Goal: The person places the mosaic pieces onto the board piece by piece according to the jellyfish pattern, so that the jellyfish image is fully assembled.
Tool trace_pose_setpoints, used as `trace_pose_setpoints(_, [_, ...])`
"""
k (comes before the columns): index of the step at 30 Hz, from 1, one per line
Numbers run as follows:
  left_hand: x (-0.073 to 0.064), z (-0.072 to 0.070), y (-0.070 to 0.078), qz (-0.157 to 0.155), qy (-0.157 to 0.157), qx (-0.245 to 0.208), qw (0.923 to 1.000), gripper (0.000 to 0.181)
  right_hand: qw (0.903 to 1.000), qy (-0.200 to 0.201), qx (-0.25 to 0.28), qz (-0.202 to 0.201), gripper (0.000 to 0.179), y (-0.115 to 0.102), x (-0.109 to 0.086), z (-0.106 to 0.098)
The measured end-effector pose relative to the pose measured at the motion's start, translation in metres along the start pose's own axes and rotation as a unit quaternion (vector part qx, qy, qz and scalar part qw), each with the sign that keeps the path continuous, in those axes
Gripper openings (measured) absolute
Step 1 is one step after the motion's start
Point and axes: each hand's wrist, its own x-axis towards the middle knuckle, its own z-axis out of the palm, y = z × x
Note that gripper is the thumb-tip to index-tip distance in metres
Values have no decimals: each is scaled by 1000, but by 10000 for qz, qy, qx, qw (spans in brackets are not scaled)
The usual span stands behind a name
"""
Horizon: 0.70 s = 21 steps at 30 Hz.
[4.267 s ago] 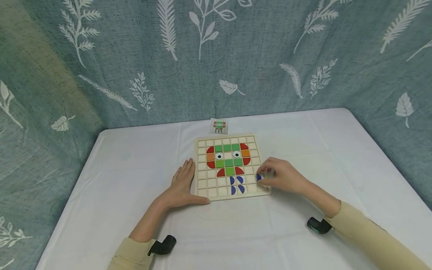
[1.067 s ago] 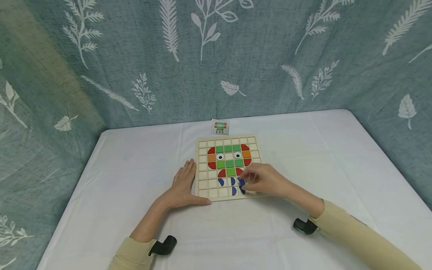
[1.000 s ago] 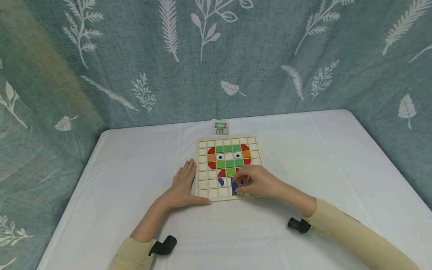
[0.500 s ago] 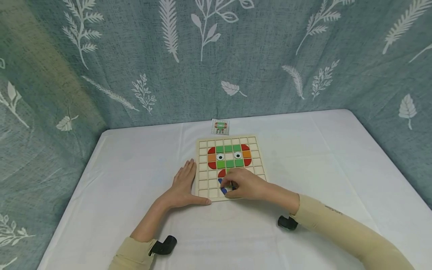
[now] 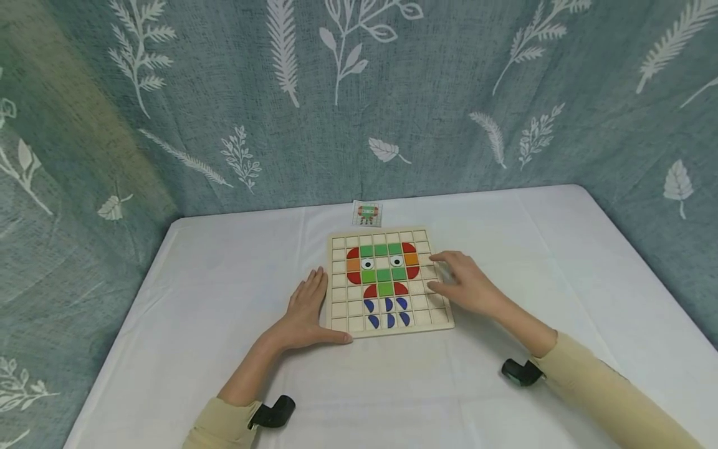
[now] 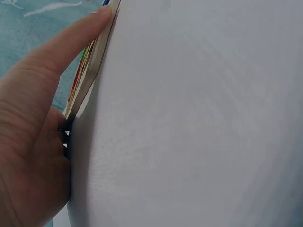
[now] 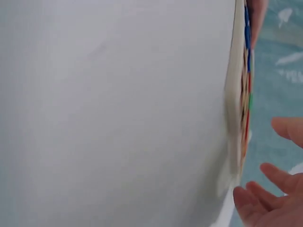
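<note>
A square wooden grid board (image 5: 429,319) lies on the table in the head view, with green, red and orange pieces and two eye tiles forming a figure. Below them, several blue half-round pieces (image 5: 390,320) sit in two rows of cells. My left hand (image 5: 303,318) rests at the board's left side, fingers straight along the edge and thumb at the front left corner. In the left wrist view the thumb touches the board's side (image 6: 97,54). Over the board's right edge my right hand (image 5: 468,285) has its thumb and fingers spread, with nothing between them.
Behind the board lies a small picture card (image 5: 367,214) showing a similar figure. A white cloth (image 5: 235,262) covers the table, and a blue-green leaf-patterned curtain (image 5: 314,149) hangs behind and at both sides. Black wrist cameras (image 5: 273,413) are worn at both sleeves.
My right hand has put blue half-round pieces down in the lower left cells of the figure, then moved right to the board's edge and let go. The left hand has stayed put.
</note>
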Motion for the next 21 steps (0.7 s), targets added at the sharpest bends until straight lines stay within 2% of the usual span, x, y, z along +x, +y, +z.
trace_pose_setpoints(4, [-1, 0, 0, 38, 59, 29, 10000, 133, 9996, -105, 48, 243, 57, 12, -6, -5])
trace_pose_setpoints(9, [-2, 1, 0, 61, 113, 178, 9998, 133, 9991, -290, 271, 153, 58, 16, -7, -4])
trace_pose_setpoints(16, [-1, 3, -1, 50, 111, 231, 9997, 133, 9993, -321, 151, 100, 55, 15, -6, -4])
trace_pose_setpoints(19, [1, 0, -1, -18, 50, 175, 9998, 130, 9998, -138, 1, 168, 52, 14, -4, -8])
trace_pose_setpoints(21, [3, -5, -1, -28, 245, 141, 9996, 122, 9995, 196, -145, 180, 52, 14, -1, -13])
